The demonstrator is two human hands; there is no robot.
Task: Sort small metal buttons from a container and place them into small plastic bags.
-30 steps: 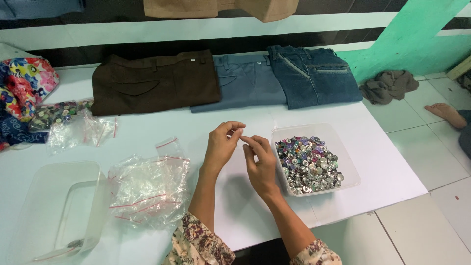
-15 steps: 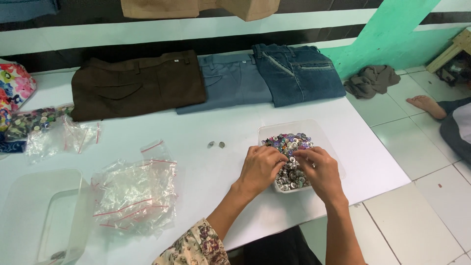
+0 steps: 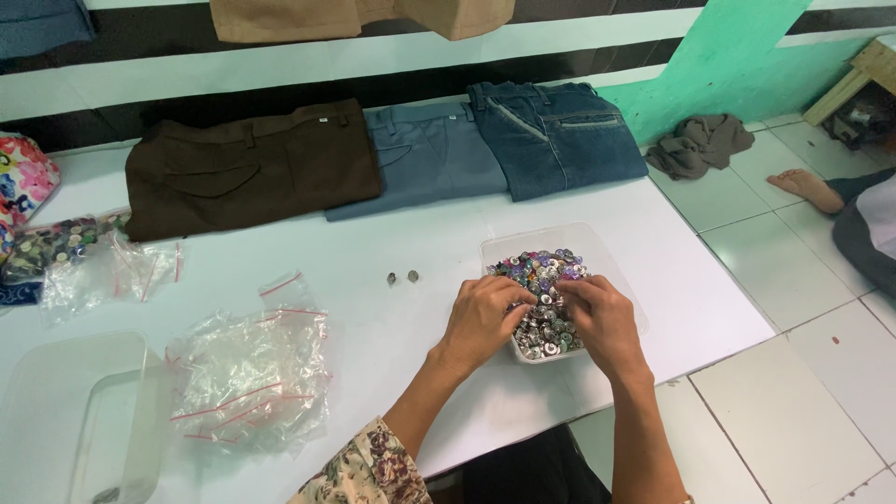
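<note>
Both hands — left hand, right hand — dug with curled fingers into a clear tray of metal buttons on the white table, apparently sorting — two buttons lay apart.

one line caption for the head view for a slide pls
Both hands, left hand and right hand, dig into a clear tray of buttons on a white table.

Left hand and right hand: bare, no rings, no watch. Left arm: floral sleeve, dark ground with cream and reddish blooms. Right forearm uncovered.
</note>
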